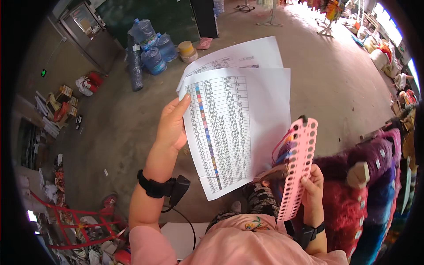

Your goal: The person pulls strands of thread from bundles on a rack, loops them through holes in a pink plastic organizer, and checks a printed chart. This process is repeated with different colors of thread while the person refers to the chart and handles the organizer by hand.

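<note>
My left hand (173, 123) pinches the left edge of several white paper sheets (269, 119), thumb on top. The front sheet carries a printed table with a column of small colour swatches; another sheet shows behind its upper edge. In my right hand (312, 187) is a long pink strip (297, 176) with rows of round holes along both edges, held upright at a slant. Strands of coloured thread (282, 159) hang from its left side, partly behind it. Both wrists wear black straps, and a cable runs from the left one.
Bundles of red, purple and blue yarn (344, 203) are piled close on my right. Large water bottles (154, 48) and a yellow-topped tub (187, 49) stand at the far left. Cardboard boxes (64, 104) line the left wall. A red strap frame (79, 225) is at lower left.
</note>
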`<state>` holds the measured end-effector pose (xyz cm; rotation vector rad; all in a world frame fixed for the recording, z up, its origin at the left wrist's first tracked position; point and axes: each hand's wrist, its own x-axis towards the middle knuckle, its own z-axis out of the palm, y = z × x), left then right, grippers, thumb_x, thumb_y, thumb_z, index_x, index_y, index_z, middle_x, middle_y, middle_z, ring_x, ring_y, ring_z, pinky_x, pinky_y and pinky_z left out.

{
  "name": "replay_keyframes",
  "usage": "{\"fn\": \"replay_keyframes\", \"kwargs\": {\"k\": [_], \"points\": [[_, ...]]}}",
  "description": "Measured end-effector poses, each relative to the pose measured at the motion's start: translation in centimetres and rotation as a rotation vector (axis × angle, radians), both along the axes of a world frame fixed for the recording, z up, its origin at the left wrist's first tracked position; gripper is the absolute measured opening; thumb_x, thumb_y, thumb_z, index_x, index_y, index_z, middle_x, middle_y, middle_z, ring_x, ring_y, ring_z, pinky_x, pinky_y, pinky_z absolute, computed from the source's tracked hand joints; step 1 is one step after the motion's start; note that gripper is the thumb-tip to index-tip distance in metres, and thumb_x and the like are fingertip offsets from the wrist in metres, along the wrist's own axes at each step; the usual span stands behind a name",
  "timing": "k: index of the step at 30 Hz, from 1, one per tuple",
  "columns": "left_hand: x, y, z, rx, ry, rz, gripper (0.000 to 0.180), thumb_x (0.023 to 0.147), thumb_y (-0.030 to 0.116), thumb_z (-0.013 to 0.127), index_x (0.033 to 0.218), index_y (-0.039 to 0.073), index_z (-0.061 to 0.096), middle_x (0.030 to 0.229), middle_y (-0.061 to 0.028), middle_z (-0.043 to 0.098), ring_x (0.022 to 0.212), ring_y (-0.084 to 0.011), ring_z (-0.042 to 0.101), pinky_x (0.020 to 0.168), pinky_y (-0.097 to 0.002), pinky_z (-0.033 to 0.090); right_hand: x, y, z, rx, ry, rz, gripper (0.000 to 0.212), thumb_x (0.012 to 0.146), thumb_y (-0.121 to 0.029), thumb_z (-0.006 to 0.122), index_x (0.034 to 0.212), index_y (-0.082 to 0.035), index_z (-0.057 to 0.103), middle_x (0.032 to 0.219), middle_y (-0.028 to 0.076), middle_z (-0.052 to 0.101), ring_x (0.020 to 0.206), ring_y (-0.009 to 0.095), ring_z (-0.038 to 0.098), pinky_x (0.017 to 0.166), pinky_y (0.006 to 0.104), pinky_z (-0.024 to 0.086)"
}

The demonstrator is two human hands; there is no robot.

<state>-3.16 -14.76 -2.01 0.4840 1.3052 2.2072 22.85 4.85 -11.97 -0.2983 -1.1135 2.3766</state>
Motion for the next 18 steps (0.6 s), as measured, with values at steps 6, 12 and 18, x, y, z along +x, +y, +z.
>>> {"fn": "replay_keyframes", "kwargs": {"k": [6,12,18], "points": [[1.0,0.5,0.2,-0.048,0.048,0.029,0.026,0.085,0.014,0.041,0.101,-0.006,0.047,0.095,-0.0129,0.055,0.082,-0.0164,0.056,0.072,-0.0278,0.046,-1.8,3.1,-5.3,-0.074,-0.103,-0.352,0.006,0.078,-0.004,0.05,0.082,-0.003,0.046,0.071,0.003,0.055,0.058,0.008,0.053,0.053,0.0208,0.045],[2.3,0.3,2.4,-0.074,0.089,0.004,0.026,0.086,0.014,0.039,0.101,-0.006,0.047,0.094,-0.0134,0.056,0.08,-0.0163,0.057,0.07,-0.0266,0.047,0.6,4.1,-6.7,-0.015,-0.172,-0.667,0.012,0.079,-0.006,0.05,0.09,-0.005,0.044,0.072,-0.001,0.054,0.053,0.003,0.049,0.044,0.0154,0.037],[0.2,0.2,1.6,-0.022,0.061,-0.21,0.025,0.086,0.015,0.04,0.1,-0.005,0.048,0.093,-0.0125,0.057,0.077,-0.0156,0.058,0.067,-0.0264,0.049,2.5,0.3,-5.8,0.286,-0.222,-0.771,0.046,0.076,0.004,0.042,0.12,-0.008,0.037,0.075,0.0,0.054,0.058,0.002,0.041,0.051,0.014,0.032]]}}
